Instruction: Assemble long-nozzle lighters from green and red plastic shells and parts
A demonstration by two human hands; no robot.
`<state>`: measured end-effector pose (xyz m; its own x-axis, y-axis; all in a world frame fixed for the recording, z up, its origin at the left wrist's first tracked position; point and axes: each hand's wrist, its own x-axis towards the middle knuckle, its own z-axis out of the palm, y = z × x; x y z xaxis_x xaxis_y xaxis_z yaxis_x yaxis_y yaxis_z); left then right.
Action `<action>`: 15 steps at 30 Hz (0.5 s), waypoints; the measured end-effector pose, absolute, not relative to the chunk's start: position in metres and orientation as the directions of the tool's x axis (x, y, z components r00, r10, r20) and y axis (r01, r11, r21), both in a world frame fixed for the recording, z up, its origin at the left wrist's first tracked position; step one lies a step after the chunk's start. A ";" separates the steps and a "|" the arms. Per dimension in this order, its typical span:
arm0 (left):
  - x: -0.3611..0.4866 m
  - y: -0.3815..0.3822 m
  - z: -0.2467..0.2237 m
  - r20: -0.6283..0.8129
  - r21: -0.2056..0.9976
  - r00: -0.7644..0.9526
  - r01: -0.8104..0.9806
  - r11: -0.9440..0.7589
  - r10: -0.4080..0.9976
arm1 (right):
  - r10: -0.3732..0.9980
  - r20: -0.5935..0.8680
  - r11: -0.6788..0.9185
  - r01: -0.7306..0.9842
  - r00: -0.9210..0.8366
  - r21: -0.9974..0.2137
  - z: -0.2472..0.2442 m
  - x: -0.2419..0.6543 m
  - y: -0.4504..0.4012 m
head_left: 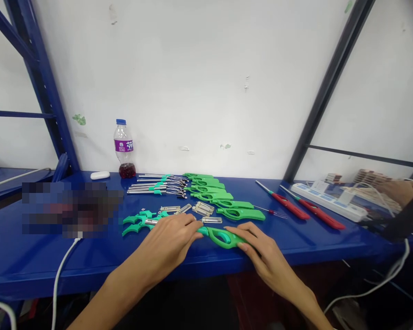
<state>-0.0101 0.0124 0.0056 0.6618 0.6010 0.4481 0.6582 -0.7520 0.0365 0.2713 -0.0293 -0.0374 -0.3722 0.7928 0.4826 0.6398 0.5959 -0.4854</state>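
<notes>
A green long-reach lighter point(216, 237) lies across the front of the blue table, held between my two hands. My left hand point(179, 231) is closed round its barrel end, and part of the metal tube shows left of my fingers. At the handle's other end, my right hand point(263, 247) grips with thumb and fingers. Just behind are several clear fuel tanks point(202, 209) and teal trigger pieces point(134, 225). Farther back, several green handle shells point(241, 214) lie in a slanting row. Metal lighter tubes point(147, 188) with teal collars and dark wires rest to their left.
Two red long-reach lighters point(291, 205) lie at right, beside a white power strip point(330, 202). A thin clear-handled screwdriver point(277, 213) is near them. Against the wall stand a drink bottle point(124, 153) and a white case point(99, 175). A pixelated patch hides the table's left part.
</notes>
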 end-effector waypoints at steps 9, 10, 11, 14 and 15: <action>-0.006 0.018 0.001 0.618 0.007 0.643 0.571 -0.821 0.452 | 0.791 0.479 0.604 0.617 -0.381 -0.505 -0.026 0.271 -0.026; -0.006 0.019 0.000 0.605 0.019 0.646 0.572 -0.820 0.465 | 0.790 0.480 0.605 0.616 -0.382 -0.504 -0.025 0.271 -0.025; -0.006 0.020 -0.001 0.585 0.043 0.649 0.574 -0.818 0.486 | 0.789 0.480 0.605 0.616 -0.383 -0.504 -0.025 0.271 -0.025; -0.005 0.024 -0.004 0.516 0.146 0.637 0.593 -0.792 0.573 | 0.793 0.478 0.600 0.625 -0.379 -0.500 -0.027 0.270 -0.025; -0.005 0.026 -0.005 0.501 0.174 0.625 0.604 -0.778 0.598 | 0.794 0.476 0.597 0.629 -0.377 -0.498 -0.027 0.270 -0.025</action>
<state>-0.0046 0.0257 -0.0053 0.6254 0.5981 0.5012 0.6040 -0.7777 0.1743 0.2701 -0.0248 -0.0272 -0.3772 0.7944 0.4761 0.6292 0.5970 -0.4976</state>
